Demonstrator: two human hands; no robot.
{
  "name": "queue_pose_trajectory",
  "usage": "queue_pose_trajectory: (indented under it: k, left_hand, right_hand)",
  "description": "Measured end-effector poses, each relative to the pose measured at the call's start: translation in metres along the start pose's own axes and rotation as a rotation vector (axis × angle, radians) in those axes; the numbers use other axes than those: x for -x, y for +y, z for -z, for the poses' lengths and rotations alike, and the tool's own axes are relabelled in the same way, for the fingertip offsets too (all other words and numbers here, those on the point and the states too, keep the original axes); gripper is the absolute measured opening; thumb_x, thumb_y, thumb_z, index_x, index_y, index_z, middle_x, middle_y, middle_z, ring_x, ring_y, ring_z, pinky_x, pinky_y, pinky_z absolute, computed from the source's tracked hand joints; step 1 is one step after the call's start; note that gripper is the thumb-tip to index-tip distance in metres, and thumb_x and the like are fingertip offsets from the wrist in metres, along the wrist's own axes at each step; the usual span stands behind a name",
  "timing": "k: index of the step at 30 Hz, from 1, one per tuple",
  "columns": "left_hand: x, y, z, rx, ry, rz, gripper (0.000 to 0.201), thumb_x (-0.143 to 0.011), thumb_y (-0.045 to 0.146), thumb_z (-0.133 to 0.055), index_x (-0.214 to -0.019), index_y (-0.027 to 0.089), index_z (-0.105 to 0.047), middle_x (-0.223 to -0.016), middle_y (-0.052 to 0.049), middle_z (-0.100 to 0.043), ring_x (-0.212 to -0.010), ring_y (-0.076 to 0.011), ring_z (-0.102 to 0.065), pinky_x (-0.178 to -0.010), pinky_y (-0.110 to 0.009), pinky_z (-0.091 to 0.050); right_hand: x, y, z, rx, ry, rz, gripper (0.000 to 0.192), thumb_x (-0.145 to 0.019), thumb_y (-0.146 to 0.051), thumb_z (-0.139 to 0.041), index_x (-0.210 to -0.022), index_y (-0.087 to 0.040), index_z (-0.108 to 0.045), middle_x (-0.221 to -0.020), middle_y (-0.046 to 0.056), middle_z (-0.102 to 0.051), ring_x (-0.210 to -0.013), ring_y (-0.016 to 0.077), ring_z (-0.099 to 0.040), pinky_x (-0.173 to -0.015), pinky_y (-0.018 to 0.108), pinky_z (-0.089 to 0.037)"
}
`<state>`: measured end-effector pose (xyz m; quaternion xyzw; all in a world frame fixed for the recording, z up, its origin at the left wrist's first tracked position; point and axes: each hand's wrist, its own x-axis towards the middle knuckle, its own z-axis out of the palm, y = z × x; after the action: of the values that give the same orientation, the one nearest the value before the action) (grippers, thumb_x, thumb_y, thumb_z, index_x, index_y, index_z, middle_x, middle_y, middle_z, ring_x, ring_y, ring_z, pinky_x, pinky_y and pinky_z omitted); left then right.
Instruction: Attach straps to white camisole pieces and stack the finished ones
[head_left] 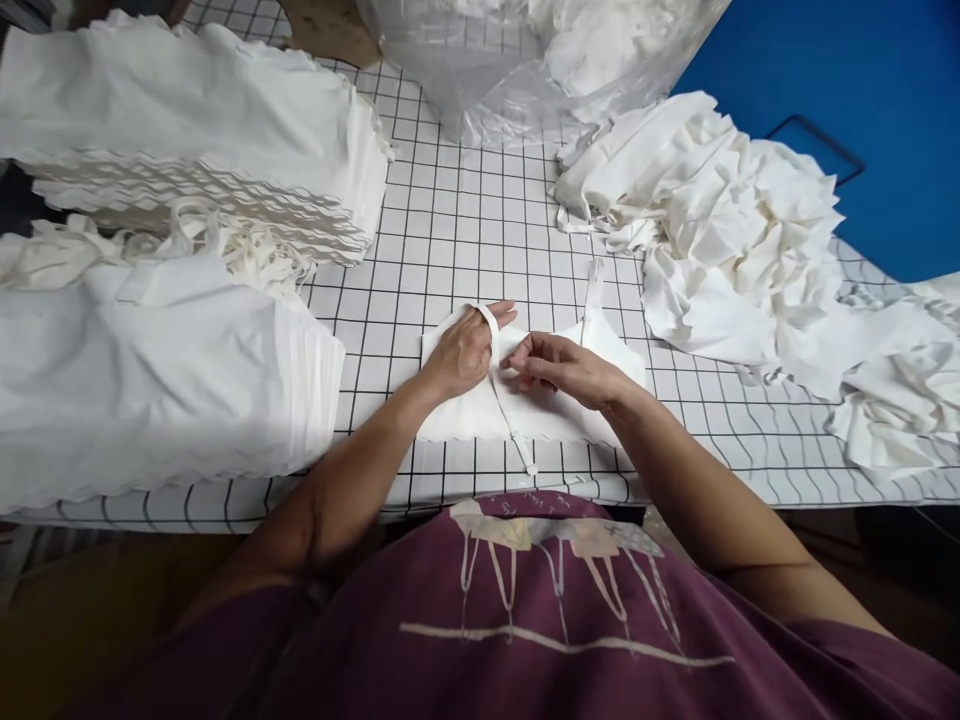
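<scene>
From where I stand, a white camisole-like garment [457, 425] lies flat on the checked tablecloth [480, 210], directly under the person's hands. The left hand [466, 350] has its fingers stretched out, a thin strap [491, 325] crossing over them. Just beside it, the right hand [566, 368] curls its fingers; I can't tell whether they pinch anything. A crumpled white fabric pile [727, 220] sits off to the right.

A table covered in white, black-gridded cloth [480, 205] bears a flat white fabric piece [457, 415]. Left of that piece stand two layered white fabric stacks [180, 370]; right of it, a rumpled white fabric heap [720, 230]; beyond it, a clear plastic bag [480, 95].
</scene>
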<state>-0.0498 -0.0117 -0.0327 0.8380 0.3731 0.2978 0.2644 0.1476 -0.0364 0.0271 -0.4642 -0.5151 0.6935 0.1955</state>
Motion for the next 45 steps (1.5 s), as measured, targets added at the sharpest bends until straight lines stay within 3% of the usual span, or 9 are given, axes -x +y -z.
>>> queue_pose_trajectory:
  k: [2, 7, 16, 21, 24, 28, 32, 38, 45]
  left_hand:
    - [0.0, 0.0, 0.0, 0.016, -0.002, 0.0, 0.047, -0.09, 0.006, -0.042, -0.136, 0.011, -0.053, -0.147, -0.015, -0.051, -0.138, -0.0276, -0.046, -0.115, -0.051, -0.039]
    - [-0.001, 0.0, 0.0, 0.02, -0.001, 0.015, 0.044, -0.094, 0.01, -0.042, -0.135, 0.014, -0.054, -0.147, -0.01, -0.052, -0.137, -0.0257, -0.047, -0.115, -0.049, -0.039]
    - [-0.002, -0.002, 0.002, 0.208, 0.067, 0.126, 0.047, -0.095, 0.009, -0.035, -0.138, 0.012, -0.052, -0.147, -0.013, -0.05, -0.137, -0.0231, -0.047, -0.116, -0.046, -0.04]
    - [-0.006, 0.001, 0.006, 0.327, 0.117, 0.241, 0.037, -0.093, 0.016, -0.046, -0.127, 0.014, -0.061, -0.133, -0.01, -0.062, -0.121, -0.0223, -0.06, -0.105, -0.041, -0.05]
    - [-0.008, 0.006, 0.012, 0.412, 0.139, 0.281, 0.023, -0.094, 0.024, -0.051, -0.107, 0.015, -0.068, -0.112, -0.009, -0.07, -0.106, -0.0203, -0.066, -0.095, -0.036, -0.053]
    - [-0.008, 0.012, 0.019, 0.516, 0.224, 0.343, 0.019, -0.093, 0.027, -0.055, -0.099, 0.014, -0.067, -0.1, -0.01, -0.072, -0.093, -0.0185, -0.068, -0.089, -0.035, -0.055]
    - [-0.009, 0.012, 0.023, 0.612, 0.288, 0.34, 0.018, -0.086, 0.027, -0.066, -0.1, 0.016, -0.067, -0.105, -0.011, -0.073, -0.097, -0.0212, -0.069, -0.089, -0.038, -0.056]
    - [-0.009, 0.008, 0.019, 0.651, 0.346, 0.389, 0.02, -0.081, 0.03, -0.072, -0.096, 0.017, -0.071, -0.103, -0.011, -0.075, -0.093, -0.0224, -0.071, -0.087, -0.042, -0.058]
    - [-0.008, 0.004, 0.017, 0.61, 0.354, 0.515, 0.015, -0.083, 0.032, -0.069, -0.083, 0.017, -0.073, -0.084, -0.006, -0.075, -0.078, -0.0195, -0.07, -0.076, -0.036, -0.058]
  right_hand:
    - [-0.008, 0.003, -0.007, -0.044, 0.025, 0.018, 0.027, -0.086, -0.033, -0.07, -0.095, -0.015, -0.051, -0.077, -0.001, -0.061, -0.069, 0.0104, -0.058, -0.059, 0.023, -0.04]
    - [-0.016, 0.007, -0.018, -0.058, -0.171, 0.056, 0.026, -0.087, -0.033, -0.07, -0.084, -0.014, -0.052, -0.069, -0.002, -0.064, -0.06, 0.0084, -0.055, -0.062, 0.025, -0.046]
    - [0.063, -0.005, 0.024, 0.235, -0.703, -0.169, 0.034, -0.097, -0.041, -0.055, -0.104, -0.013, -0.073, -0.092, 0.011, -0.075, -0.063, 0.0122, -0.06, -0.061, 0.026, -0.049]
    - [0.059, -0.014, 0.036, 0.231, -0.502, 0.019, 0.038, -0.097, -0.046, -0.054, -0.102, -0.016, -0.077, -0.112, 0.012, -0.07, -0.101, 0.02, -0.064, -0.087, 0.033, -0.049]
    - [0.027, -0.024, 0.035, 0.235, -0.266, 0.229, 0.042, -0.098, -0.049, -0.05, -0.101, -0.017, -0.076, -0.122, 0.012, -0.064, -0.103, 0.0199, -0.058, -0.088, 0.035, -0.045]
    - [-0.024, -0.038, 0.034, 0.197, -0.105, 0.315, 0.041, -0.099, -0.051, -0.047, -0.107, -0.022, -0.075, -0.13, 0.008, -0.06, -0.106, 0.0197, -0.053, -0.086, 0.035, -0.042]
    - [-0.061, -0.043, 0.029, 0.093, -0.101, 0.343, 0.041, -0.099, -0.05, -0.049, -0.112, -0.02, -0.074, -0.141, 0.01, -0.053, -0.122, 0.0221, -0.049, -0.096, 0.036, -0.04]
    - [-0.078, -0.025, 0.019, -0.078, -0.175, 0.313, 0.041, -0.098, -0.05, -0.052, -0.115, -0.019, -0.072, -0.141, 0.01, -0.054, -0.115, 0.0207, -0.056, -0.101, 0.038, -0.041]
    - [-0.079, -0.012, 0.021, -0.096, -0.153, 0.318, 0.034, -0.096, -0.047, -0.058, -0.108, -0.018, -0.073, -0.103, 0.005, -0.07, -0.094, 0.0151, -0.06, -0.093, 0.034, -0.044]
